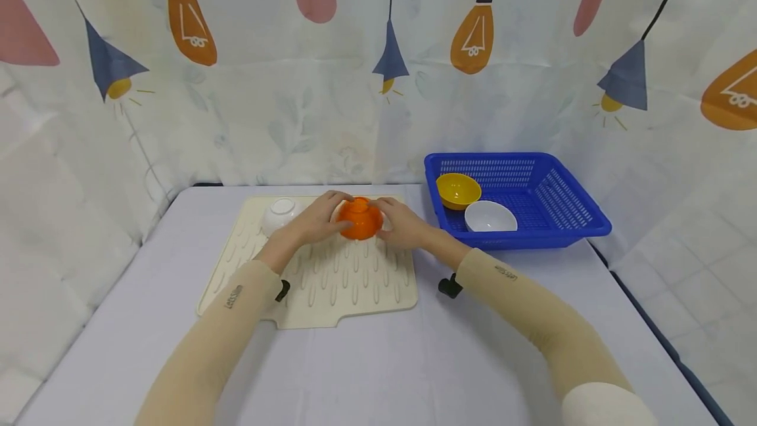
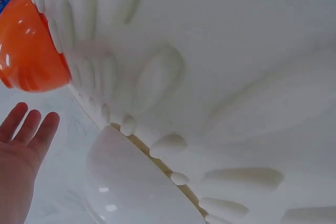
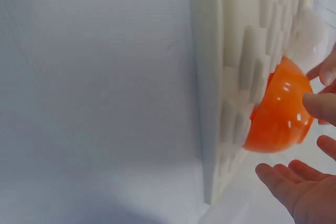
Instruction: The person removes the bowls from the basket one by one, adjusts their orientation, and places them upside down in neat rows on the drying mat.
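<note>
An orange bowl [image 1: 361,221] stands upside down on a cream draining mat [image 1: 331,294], base upward. From the left my left hand [image 1: 313,219] reaches to it, thumb overlapping its side in the head view; the left wrist view shows straight, spread fingers [image 2: 44,129] with a gap to the bowl. My right hand [image 1: 405,223] is at the bowl's other side, its fingertips close to the wall. In the right wrist view that hand [image 3: 304,192] has loosely extended fingers. Another upturned bowl, white [image 1: 278,213], sits on the mat beside my left hand.
A blue plastic basket [image 1: 550,239] stands at the back right of the white-covered table [image 1: 367,373]. Inside it are a yellow bowl [image 1: 458,190] and a white bowl [image 1: 491,217]. A patterned curtain [image 1: 355,117] hangs behind the table.
</note>
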Demonstrator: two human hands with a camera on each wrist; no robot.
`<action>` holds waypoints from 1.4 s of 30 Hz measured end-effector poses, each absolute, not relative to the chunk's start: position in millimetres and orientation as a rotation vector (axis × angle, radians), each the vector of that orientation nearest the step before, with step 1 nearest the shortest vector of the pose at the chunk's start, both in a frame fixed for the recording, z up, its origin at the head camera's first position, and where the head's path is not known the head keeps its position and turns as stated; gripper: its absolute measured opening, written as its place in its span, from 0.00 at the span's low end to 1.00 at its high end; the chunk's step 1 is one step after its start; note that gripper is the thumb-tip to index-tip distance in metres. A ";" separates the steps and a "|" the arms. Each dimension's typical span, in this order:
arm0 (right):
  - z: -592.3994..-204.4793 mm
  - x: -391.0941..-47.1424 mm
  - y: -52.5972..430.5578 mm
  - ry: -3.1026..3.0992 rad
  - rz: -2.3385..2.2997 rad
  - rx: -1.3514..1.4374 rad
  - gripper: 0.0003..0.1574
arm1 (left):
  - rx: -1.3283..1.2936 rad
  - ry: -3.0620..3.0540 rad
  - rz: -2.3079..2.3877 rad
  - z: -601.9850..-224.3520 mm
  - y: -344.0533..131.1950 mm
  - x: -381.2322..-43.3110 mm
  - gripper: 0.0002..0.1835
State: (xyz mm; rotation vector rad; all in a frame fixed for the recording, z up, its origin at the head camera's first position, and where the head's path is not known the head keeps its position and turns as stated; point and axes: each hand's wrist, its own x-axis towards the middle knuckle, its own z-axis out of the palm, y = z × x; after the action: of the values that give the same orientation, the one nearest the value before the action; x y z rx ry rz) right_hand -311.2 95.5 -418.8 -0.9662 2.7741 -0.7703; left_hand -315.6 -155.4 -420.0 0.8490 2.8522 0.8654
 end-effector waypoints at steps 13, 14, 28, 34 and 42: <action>-397.7 -303.6 108.3 2.741 -0.897 -0.954 0.39 | 0.785 2.937 1.097 -413.9 -181.2 -300.6 0.23; -396.4 -303.1 109.8 2.732 -0.911 -0.957 0.39 | 0.782 2.948 1.112 -413.1 -183.3 -298.9 0.23; -375.6 -289.7 126.6 2.684 -1.022 -0.947 0.38 | 0.508 2.958 1.406 -402.4 -223.7 -271.8 0.24; -373.5 -289.5 134.4 2.694 -1.012 -0.938 0.37 | 0.352 2.948 1.552 -406.5 -245.3 -260.8 0.24; -364.8 -290.4 142.5 2.721 -1.034 -0.902 0.37 | 0.000 2.956 1.623 -410.0 -271.1 -254.2 0.27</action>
State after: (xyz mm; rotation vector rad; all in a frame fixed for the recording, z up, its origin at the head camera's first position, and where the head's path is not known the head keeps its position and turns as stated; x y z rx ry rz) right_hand -290.4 142.5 -364.8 -0.9020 2.7211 -1.0335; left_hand -254.2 -271.1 -410.0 0.0000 2.9562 1.6231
